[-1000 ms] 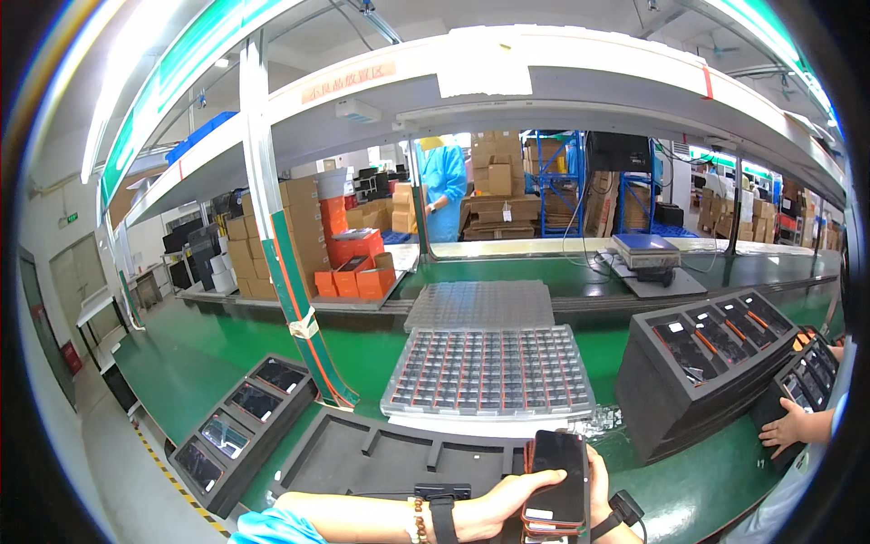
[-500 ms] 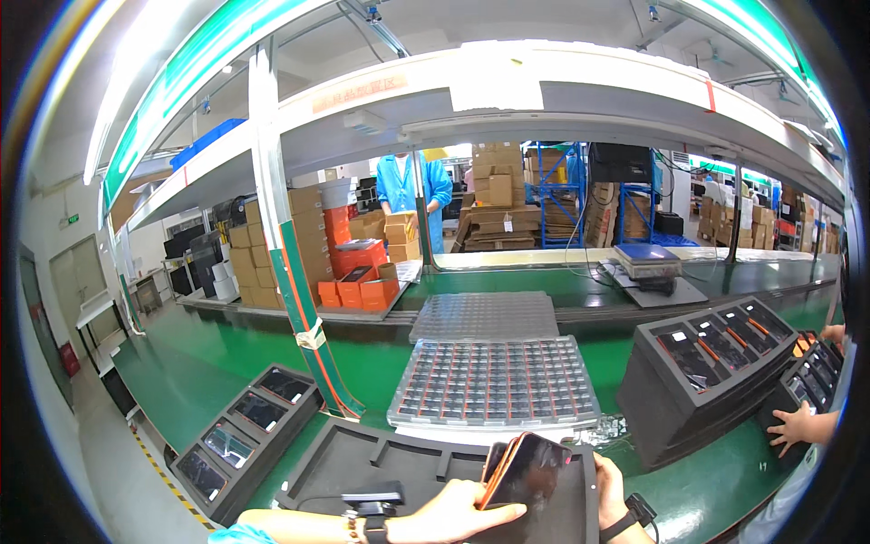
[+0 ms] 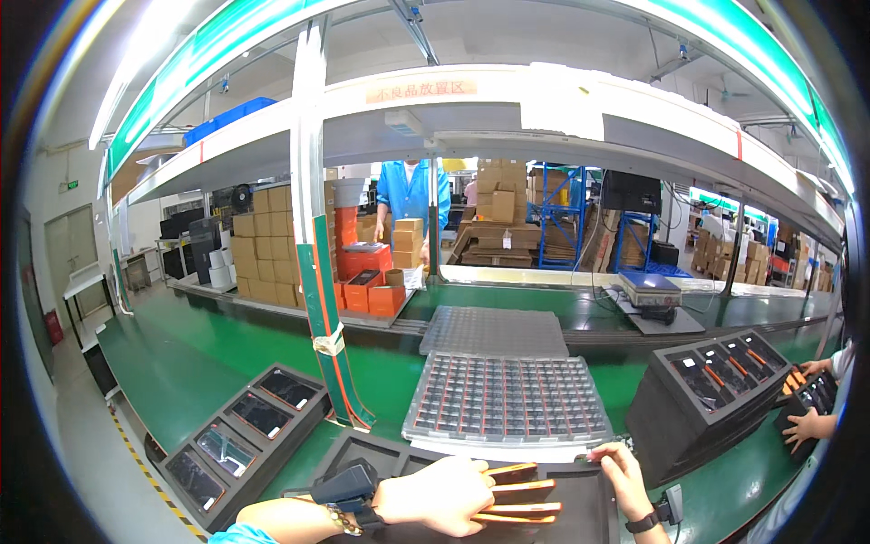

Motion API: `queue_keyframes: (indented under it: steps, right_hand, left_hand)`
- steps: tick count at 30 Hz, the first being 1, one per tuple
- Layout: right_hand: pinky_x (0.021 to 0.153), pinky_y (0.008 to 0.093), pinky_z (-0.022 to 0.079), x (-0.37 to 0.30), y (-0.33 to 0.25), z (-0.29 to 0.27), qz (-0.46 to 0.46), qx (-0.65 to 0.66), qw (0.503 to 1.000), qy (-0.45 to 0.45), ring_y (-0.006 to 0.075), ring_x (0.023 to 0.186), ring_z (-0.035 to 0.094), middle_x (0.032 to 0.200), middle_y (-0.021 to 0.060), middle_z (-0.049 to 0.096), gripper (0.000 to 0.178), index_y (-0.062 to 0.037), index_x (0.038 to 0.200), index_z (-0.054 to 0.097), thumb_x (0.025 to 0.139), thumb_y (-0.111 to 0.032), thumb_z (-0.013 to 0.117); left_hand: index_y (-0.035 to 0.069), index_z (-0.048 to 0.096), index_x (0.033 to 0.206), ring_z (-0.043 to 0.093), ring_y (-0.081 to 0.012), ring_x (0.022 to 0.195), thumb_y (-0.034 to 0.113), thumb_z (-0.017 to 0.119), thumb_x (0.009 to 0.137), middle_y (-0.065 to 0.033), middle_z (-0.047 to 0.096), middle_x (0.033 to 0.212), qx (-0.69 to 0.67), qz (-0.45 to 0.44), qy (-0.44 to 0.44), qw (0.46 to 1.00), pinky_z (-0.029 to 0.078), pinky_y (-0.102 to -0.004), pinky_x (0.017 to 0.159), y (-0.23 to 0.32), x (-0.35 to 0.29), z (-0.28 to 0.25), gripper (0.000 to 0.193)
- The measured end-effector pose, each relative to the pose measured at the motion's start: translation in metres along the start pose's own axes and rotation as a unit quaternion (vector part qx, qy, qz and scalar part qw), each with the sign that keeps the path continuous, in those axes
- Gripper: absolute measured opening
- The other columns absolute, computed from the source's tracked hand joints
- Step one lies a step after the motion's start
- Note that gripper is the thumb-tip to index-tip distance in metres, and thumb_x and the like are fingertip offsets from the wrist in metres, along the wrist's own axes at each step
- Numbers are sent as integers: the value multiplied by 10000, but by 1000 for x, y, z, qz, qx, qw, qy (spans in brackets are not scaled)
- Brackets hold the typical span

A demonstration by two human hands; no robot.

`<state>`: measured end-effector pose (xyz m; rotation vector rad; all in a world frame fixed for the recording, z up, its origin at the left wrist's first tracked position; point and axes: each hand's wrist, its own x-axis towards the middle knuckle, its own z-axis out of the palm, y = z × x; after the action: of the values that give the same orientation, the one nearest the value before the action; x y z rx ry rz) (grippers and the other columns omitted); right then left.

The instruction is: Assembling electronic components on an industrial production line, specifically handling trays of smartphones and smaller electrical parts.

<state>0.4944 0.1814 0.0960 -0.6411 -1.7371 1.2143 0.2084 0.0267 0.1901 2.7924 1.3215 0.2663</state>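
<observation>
Your left hand (image 3: 450,494) sits low in the view, curled into a loose fist with its back toward you, and it is closed around a stack of thin orange-edged pieces (image 3: 517,494) that stick out to the right of your knuckles (three or so edges show, fanned slightly). What they are exactly is hard to say from this angle; they look like flat phone-sized slabs seen edge-on. A dark band with a black block on it (image 3: 349,485) wraps your left wrist.

Your right hand (image 3: 619,464) is just to the right of the stack, fingers bent and pinched at the near edge of the clear tray (image 3: 506,399) that is filled with rows of small dark parts. Whether the fingertips actually grip the tray lip or only rest on it, I cannot tell. A black watch (image 3: 645,522) is on that wrist.

Both hands hover over a black foam tray (image 3: 381,451) with empty pockets. To your left lies another black tray holding glossy screens (image 3: 240,426); to your right stands a tilted black foam block with slotted devices (image 3: 702,394), and another person's hands (image 3: 805,422) work at its far side. A person in a blue coat (image 3: 410,195) stands beyond the green bench (image 3: 181,363).
</observation>
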Motion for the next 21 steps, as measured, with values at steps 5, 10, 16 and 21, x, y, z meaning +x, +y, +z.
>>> queue_keyframes:
  steps: [5,10,16,21]
  right_hand:
    - [1067,410,379,17,-70,37,-152,-263,931,-200,308,1211,520,1263,158,562,370,-7,1255,568,938,-198,559]
    - [1066,483,374,34,-81,96,-234,-269,884,-302,434,1250,466,1364,253,466,612,-1,1379,441,911,-351,622]
    - [1025,448,413,38,-63,114,-236,-215,899,-299,392,1166,523,1267,209,532,586,-2,1330,490,863,-299,684]
    - [996,461,404,34,-61,106,-232,-265,892,-282,383,1140,534,1211,204,572,613,9,1329,495,857,-337,681]
  left_hand:
    - [21,670,706,604,-304,738,316,685,747,-126,639,728,63,-4,-72,995,502,-419,665,-15,-8,-11,298]
    - [37,721,739,601,-326,937,350,713,710,-104,669,905,62,-38,-28,997,527,-429,762,-15,-24,-4,314]
    - [59,712,862,529,-317,1045,312,725,745,-93,585,1092,-4,-31,37,999,497,-397,861,-19,-36,12,279]
    - [55,541,1275,491,-353,1191,165,710,759,-142,471,1363,-57,24,108,992,474,-438,956,-22,-36,5,554]
